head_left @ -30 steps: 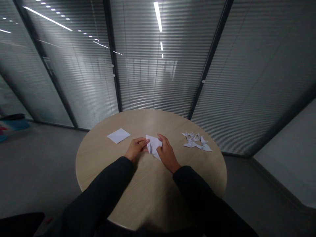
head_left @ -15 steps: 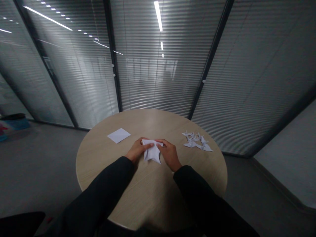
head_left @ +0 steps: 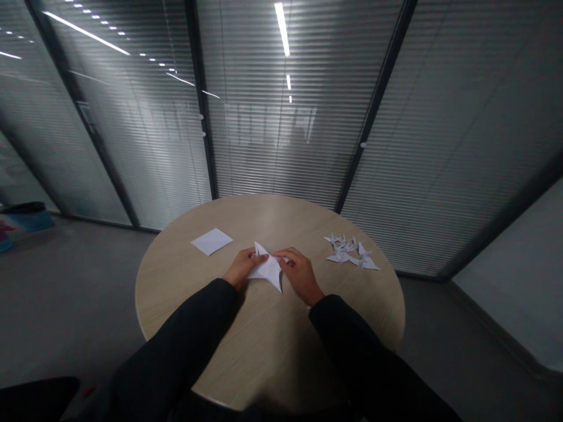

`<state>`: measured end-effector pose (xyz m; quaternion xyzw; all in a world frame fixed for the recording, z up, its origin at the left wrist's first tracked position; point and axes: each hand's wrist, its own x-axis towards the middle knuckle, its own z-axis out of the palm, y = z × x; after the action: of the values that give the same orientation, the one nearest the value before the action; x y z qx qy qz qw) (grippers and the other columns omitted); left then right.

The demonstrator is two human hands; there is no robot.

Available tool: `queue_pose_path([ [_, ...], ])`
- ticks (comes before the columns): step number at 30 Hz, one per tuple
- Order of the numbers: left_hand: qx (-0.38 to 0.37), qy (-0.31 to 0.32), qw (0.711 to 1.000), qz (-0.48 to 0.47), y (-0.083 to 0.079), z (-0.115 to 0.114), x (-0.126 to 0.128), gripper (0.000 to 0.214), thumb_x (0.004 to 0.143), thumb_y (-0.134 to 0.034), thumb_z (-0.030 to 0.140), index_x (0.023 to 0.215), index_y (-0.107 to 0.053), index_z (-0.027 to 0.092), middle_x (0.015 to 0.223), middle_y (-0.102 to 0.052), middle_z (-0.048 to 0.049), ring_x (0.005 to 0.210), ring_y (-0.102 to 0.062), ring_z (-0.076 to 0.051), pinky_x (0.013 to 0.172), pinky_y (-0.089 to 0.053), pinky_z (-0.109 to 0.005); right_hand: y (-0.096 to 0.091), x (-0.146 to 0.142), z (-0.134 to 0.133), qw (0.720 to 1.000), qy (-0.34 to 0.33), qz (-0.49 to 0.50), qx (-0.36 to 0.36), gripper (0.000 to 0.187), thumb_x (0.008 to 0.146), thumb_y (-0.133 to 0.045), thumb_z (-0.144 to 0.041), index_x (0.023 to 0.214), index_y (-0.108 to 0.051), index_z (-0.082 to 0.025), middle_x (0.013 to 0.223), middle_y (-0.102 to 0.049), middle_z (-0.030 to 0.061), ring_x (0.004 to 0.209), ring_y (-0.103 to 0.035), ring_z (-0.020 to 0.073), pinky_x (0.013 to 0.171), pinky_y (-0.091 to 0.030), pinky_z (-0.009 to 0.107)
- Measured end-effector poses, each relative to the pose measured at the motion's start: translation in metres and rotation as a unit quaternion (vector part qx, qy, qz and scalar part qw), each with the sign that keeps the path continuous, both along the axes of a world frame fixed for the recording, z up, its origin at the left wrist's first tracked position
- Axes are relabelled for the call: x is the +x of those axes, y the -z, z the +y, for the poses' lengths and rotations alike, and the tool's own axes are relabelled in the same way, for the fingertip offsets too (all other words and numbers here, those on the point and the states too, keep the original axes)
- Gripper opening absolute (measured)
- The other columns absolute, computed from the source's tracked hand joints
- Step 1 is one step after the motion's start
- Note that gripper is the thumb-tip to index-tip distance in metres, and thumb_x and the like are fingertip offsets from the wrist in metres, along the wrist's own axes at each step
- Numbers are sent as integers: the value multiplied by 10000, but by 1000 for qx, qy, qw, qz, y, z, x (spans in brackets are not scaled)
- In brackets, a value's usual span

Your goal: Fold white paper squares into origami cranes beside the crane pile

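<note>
A partly folded white paper piece [head_left: 267,268] with pointed corners lies between my hands on the round wooden table [head_left: 264,346]. My left hand [head_left: 240,267] pinches its left side, fingers closed on the paper. My right hand [head_left: 299,273] grips its right edge, thumb and fingers pressed on the paper. Both arms are in dark sleeves.
A flat white square sheet [head_left: 212,241] lies on the table to the left. Several finished folded paper figures [head_left: 349,251] sit in a small pile at the right. Glass walls with blinds stand behind the table; grey floor surrounds it.
The paper has been turned and reshaped between my hands: a flap that stood open half a second ago now lies flatter, with a point sticking up at the top. Both hands stayed in place.
</note>
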<state>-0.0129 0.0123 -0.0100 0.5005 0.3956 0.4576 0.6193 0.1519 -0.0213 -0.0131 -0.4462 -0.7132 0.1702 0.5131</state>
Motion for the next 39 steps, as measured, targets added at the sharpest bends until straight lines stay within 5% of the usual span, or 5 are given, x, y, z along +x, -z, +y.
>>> queue_pose_path([
  [6, 12, 2, 999, -35, -8, -6, 3, 414, 541, -804, 308, 877, -660, 114, 716, -663, -52, 584, -588, -140, 556, -423, -244, 2, 1, 2, 1000, -5, 3, 13, 217, 830, -515, -164, 889, -717, -216, 931, -668, 53, 875, -627, 168, 780, -499, 306],
  [13, 51, -31, 998, 7, -5, -2, 3, 418, 559, -795, 459, 730, -644, 109, 634, -616, -39, 529, -533, -122, 508, -371, -242, 2, -1, 1, 1000, -8, 9, -3, 183, 826, -551, -218, 916, -711, -220, 969, -665, 63, 892, -627, 178, 714, -520, 290],
  [30, 244, -78, 962, 97, -11, -12, 1, 315, 714, -699, 390, 958, -690, 192, 914, -679, -50, 737, -560, -166, 678, -404, -263, 2, -1, 1, 988, 12, 129, -84, 267, 814, -597, -374, 1019, -670, -217, 963, -720, 56, 821, -686, 207, 730, -544, 327],
  [37, 193, -40, 979, 46, -12, -14, 1, 449, 668, -723, 516, 920, -692, 146, 826, -676, -66, 738, -584, -184, 657, -429, -268, 0, 3, 0, 988, 20, 136, -68, 295, 844, -553, -410, 1023, -660, -201, 928, -709, 58, 840, -669, 205, 755, -519, 327],
  [39, 152, -15, 988, -27, -14, -15, 1, 564, 741, -568, 656, 925, -692, 137, 850, -683, -92, 757, -603, -192, 658, -447, -274, 2, 5, 3, 985, 18, 156, -67, 306, 844, -546, -425, 1021, -652, -199, 929, -703, 58, 856, -662, 203, 764, -510, 325],
])
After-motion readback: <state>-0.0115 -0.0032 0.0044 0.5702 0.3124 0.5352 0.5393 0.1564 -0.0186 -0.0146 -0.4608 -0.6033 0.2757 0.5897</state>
